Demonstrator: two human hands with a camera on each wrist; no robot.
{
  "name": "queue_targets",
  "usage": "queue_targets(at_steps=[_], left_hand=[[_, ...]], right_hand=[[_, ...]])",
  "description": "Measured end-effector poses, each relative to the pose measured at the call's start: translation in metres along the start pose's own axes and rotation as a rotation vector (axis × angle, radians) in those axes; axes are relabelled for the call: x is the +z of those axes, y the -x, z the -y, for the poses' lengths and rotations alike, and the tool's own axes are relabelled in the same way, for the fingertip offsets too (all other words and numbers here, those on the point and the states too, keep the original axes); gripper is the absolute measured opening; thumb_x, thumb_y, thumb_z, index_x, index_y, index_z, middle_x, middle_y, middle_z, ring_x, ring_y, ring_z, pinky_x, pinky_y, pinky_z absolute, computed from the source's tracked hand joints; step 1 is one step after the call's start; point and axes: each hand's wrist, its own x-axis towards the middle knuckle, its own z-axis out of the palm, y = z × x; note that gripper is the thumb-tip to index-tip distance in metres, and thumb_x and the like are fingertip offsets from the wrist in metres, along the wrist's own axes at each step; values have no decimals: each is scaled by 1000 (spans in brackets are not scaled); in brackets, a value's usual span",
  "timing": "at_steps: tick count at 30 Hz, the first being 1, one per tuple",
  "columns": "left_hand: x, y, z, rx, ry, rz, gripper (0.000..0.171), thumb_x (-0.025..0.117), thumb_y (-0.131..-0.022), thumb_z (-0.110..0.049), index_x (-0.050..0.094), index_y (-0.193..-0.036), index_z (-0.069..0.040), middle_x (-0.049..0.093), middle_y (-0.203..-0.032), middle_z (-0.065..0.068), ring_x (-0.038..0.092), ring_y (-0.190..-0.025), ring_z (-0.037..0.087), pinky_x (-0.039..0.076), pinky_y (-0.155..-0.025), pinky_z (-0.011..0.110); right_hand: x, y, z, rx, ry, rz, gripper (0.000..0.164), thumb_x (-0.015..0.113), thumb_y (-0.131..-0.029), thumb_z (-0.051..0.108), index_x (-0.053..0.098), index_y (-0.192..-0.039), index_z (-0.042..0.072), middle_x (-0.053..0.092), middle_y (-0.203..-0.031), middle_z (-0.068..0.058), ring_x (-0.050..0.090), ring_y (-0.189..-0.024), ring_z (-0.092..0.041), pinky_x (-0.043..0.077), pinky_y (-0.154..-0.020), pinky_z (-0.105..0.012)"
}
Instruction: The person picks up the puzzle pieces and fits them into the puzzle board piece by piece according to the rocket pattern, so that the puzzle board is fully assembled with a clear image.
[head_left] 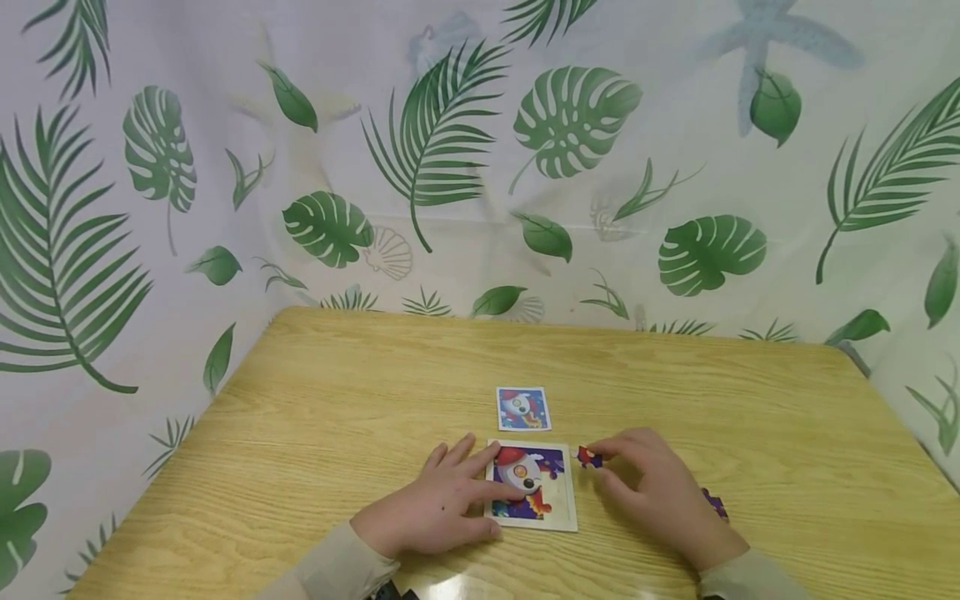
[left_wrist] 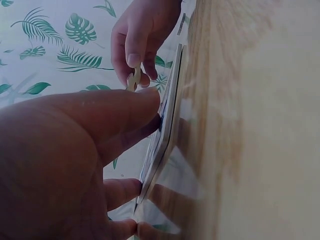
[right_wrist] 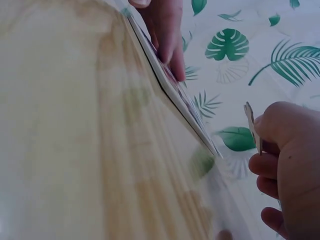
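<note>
A square jigsaw board with a pale border lies on the table, partly filled with a cartoon picture of a white, red-topped figure. My left hand rests at its left side, with fingers spread over the border and onto the picture. To the right of the board, my right hand pinches a red and purple puzzle piece between thumb and fingers. The right wrist view shows this puzzle piece edge-on, held above the table. Left-hand fingers hide some of the picture.
Just behind the board lies a small picture card with a similar cartoon. Another purple puzzle piece lies beside my right wrist, partly covered by it. A leaf-printed curtain hangs behind the wooden table.
</note>
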Motion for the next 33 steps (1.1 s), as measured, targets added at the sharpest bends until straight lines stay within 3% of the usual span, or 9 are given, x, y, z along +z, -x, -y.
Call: queue_targets(at_steps=[7, 12, 19, 25, 33], left_hand=[[1, -1, -1, -11, -9, 6, 48, 58, -99, -52, 51, -146, -47, 17, -168, 8, 5, -152, 43, 8, -115, 69], [1, -1, -2, -8, -16, 9, 48, 57, -99, -53, 51, -147, -47, 16, -168, 8, 5, -152, 43, 9, -114, 70], [1, -1, 0, -4, -17, 3, 49, 56, -99, -53, 51, -147, -46, 16, -168, 8, 5, -152, 44, 8, -114, 70], [3, -2, 2, 1, -12, -3, 48, 57, -99, -52, 51, -147, -46, 17, -168, 9, 6, -152, 44, 8, -114, 70], [0, -2, 1, 2, -13, 8, 48, 56, -100, -52, 51, -147, -46, 16, -168, 8, 4, -152, 43, 8, -114, 70]], right_hand=[[11, -5, 11, -39, -38, 84, 28, 79, -89, 24, 73, -115, 33, 60, -109, 18, 54, -107, -8, 48, -97, -45], [15, -6, 15, -93, -4, 133, 26, 80, -88, 25, 74, -112, 33, 59, -105, 20, 53, -103, -4, 50, -93, -41], [19, -8, 16, -160, 51, 132, 22, 81, -87, 28, 75, -108, 30, 59, -103, 20, 53, -103, -3, 50, -93, -39], [19, -9, 21, -162, 24, 119, 25, 81, -86, 24, 75, -110, 29, 58, -103, 20, 53, -103, -3, 50, -93, -38], [22, -12, 26, -186, 76, 141, 22, 78, -87, 25, 74, -109, 27, 57, -103, 18, 52, -103, -6, 49, -95, -41]])
